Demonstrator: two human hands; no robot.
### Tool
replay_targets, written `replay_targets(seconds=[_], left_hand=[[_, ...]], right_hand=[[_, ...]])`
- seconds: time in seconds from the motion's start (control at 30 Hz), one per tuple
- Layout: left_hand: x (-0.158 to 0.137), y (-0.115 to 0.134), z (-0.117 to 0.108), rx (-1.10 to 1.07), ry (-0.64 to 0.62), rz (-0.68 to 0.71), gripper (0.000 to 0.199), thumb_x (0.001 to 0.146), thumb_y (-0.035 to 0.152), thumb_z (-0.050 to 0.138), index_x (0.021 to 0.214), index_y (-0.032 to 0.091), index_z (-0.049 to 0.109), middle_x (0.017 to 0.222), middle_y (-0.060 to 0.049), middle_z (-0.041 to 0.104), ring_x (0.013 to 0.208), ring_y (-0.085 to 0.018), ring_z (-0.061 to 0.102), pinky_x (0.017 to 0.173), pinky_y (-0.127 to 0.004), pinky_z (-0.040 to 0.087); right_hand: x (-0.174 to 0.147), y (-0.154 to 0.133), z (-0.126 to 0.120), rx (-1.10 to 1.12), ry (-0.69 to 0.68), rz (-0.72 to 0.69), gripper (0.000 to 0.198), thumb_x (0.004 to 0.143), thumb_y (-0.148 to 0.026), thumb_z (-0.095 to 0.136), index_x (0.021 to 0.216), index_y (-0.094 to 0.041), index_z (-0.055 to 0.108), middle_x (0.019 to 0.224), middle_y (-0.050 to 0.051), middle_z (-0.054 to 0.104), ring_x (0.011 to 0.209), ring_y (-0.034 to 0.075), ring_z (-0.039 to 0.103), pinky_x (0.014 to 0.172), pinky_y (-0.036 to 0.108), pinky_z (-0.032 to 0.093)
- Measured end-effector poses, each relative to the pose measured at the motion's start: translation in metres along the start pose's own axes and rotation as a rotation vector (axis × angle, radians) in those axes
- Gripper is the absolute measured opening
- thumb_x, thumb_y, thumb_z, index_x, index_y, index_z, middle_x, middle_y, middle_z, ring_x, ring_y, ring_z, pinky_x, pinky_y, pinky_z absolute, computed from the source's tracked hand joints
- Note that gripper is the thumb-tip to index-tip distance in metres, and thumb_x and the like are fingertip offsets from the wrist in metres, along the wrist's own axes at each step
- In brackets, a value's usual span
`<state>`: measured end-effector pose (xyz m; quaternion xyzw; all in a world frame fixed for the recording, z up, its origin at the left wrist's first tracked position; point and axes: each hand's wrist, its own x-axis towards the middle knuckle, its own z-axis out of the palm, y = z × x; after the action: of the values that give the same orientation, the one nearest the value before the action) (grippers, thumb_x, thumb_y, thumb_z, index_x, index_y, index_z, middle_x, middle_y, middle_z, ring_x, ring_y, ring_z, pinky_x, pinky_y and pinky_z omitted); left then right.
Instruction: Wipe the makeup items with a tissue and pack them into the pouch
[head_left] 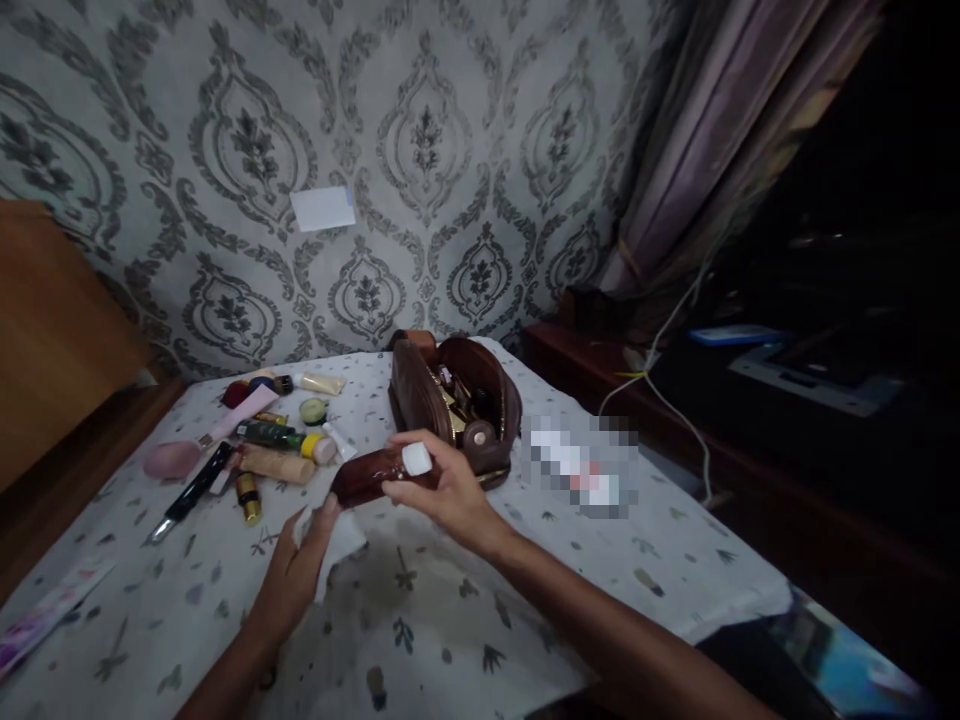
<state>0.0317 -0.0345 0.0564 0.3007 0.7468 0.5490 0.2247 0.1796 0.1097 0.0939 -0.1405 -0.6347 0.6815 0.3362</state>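
Note:
A dark reddish-brown bottle (373,474) with a white cap (417,459) lies nearly level in the air above the table. My right hand (454,495) grips it around the cap end, fingers and thumb closed. At the bottle's base is my left hand (296,572), its fingers folded over a white tissue or cloth (343,543) and its thumb against the bottle. Just behind the bottle stands an open brown handbag (411,392) with small items inside. To the left are loose cosmetics, among them a dark green tube (265,433), a beige tube (276,465) and a small gold-capped bottle (248,498).
A pink hairbrush (172,460) and a black-handled tool (196,495) lie farther left on the patterned tablecloth (420,625). A blurred-out item (579,467) sits right of the bag. A white cable (679,425) hangs by the dark furniture; a wallpapered wall (420,250) rises behind.

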Motion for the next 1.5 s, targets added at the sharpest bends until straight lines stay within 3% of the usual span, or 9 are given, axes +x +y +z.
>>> replay_targets(seconds=[0.1, 0.27, 0.43, 0.53, 0.6, 0.7, 0.83, 1.17, 1.5], left_hand=[[0.001, 0.028, 0.016, 0.154, -0.094, 0.126, 0.046, 0.087, 0.055, 0.055, 0.118, 0.023, 0.061, 0.128, -0.01, 0.065, 0.124, -0.03, 0.056, 0.107, -0.042, 0.043], [0.008, 0.07, 0.063, 0.208, -0.659, 0.324, 0.056, 0.095, 0.039, 0.045, 0.148, 0.025, 0.034, 0.127, -0.01, 0.064, 0.117, -0.026, 0.059, 0.102, -0.043, 0.046], [0.021, 0.079, 0.108, 0.192, -0.707, 0.274, 0.068, 0.094, 0.035, 0.045, 0.155, 0.021, 0.018, 0.121, -0.015, 0.065, 0.116, -0.03, 0.059, 0.102, -0.05, 0.043], [0.025, 0.078, 0.115, 0.2, -0.731, 0.259, 0.06, 0.093, 0.033, 0.045, 0.15, 0.022, 0.031, 0.113, -0.013, 0.069, 0.105, -0.029, 0.064, 0.096, -0.049, 0.048], [0.026, 0.073, 0.114, 0.183, -0.784, 0.306, 0.055, 0.09, 0.025, 0.046, 0.145, 0.025, 0.039, 0.126, -0.011, 0.066, 0.111, -0.028, 0.063, 0.099, -0.048, 0.048], [0.026, 0.058, 0.113, 0.144, -0.914, 0.435, 0.076, 0.076, 0.01, 0.048, 0.148, 0.025, 0.031, 0.147, -0.008, 0.051, 0.13, -0.027, 0.052, 0.109, -0.046, 0.041], [0.027, 0.041, 0.118, 0.16, -0.979, 0.491, 0.096, 0.062, 0.002, 0.043, 0.153, 0.022, 0.019, 0.151, -0.01, 0.048, 0.134, -0.026, 0.05, 0.11, -0.045, 0.042], [0.025, 0.028, 0.119, 0.225, -0.972, 0.57, 0.098, 0.064, 0.002, 0.044, 0.155, 0.023, 0.012, 0.146, -0.013, 0.052, 0.123, -0.029, 0.059, 0.098, -0.046, 0.05], [0.028, 0.026, 0.116, 0.192, -0.952, 0.648, 0.093, 0.069, 0.005, 0.043, 0.155, 0.022, 0.015, 0.146, -0.014, 0.052, 0.123, -0.03, 0.059, 0.099, -0.051, 0.051]], right_hand=[[0.0, -0.031, -0.033, -0.068, 0.108, -0.03, 0.048, 0.065, -0.038, 0.084, 0.104, -0.021, 0.061, 0.084, -0.001, 0.065, 0.067, 0.013, 0.06, 0.063, 0.026, 0.053], [0.009, -0.066, -0.085, -0.181, 0.304, -0.085, 0.046, 0.069, -0.044, 0.083, 0.104, -0.02, 0.064, 0.077, -0.001, 0.068, 0.062, 0.013, 0.063, 0.063, 0.028, 0.055], [0.022, -0.079, -0.113, -0.359, 0.355, -0.096, 0.044, 0.065, -0.045, 0.085, 0.096, -0.02, 0.065, 0.076, -0.001, 0.067, 0.066, 0.016, 0.063, 0.061, 0.029, 0.055], [0.027, -0.082, -0.122, -0.503, 0.323, -0.11, 0.042, 0.065, -0.045, 0.085, 0.092, -0.02, 0.066, 0.077, 0.0, 0.066, 0.067, 0.016, 0.061, 0.059, 0.028, 0.051], [0.029, -0.084, -0.126, -0.641, 0.292, -0.119, 0.038, 0.066, -0.045, 0.084, 0.087, -0.019, 0.066, 0.076, 0.0, 0.065, 0.068, 0.016, 0.059, 0.058, 0.027, 0.049], [0.031, -0.088, -0.128, -0.851, 0.227, -0.097, 0.032, 0.071, -0.043, 0.08, 0.083, -0.017, 0.066, 0.073, 0.0, 0.063, 0.065, 0.014, 0.055, 0.056, 0.025, 0.043], [0.033, -0.09, -0.128, -1.043, 0.123, -0.077, 0.027, 0.075, -0.04, 0.077, 0.083, -0.017, 0.064, 0.069, -0.003, 0.058, 0.059, 0.01, 0.047, 0.053, 0.024, 0.035], [0.057, -0.096, -0.133, -1.436, -0.416, 0.013, 0.022, 0.075, -0.024, 0.073, 0.097, -0.024, 0.066, 0.082, -0.002, 0.067, 0.07, 0.015, 0.06, 0.061, 0.025, 0.036], [0.082, -0.102, -0.102, -1.841, -0.895, 0.096, 0.022, 0.076, -0.012, 0.075, 0.095, -0.025, 0.073, 0.092, 0.0, 0.071, 0.075, 0.015, 0.063, 0.056, 0.026, 0.03]])
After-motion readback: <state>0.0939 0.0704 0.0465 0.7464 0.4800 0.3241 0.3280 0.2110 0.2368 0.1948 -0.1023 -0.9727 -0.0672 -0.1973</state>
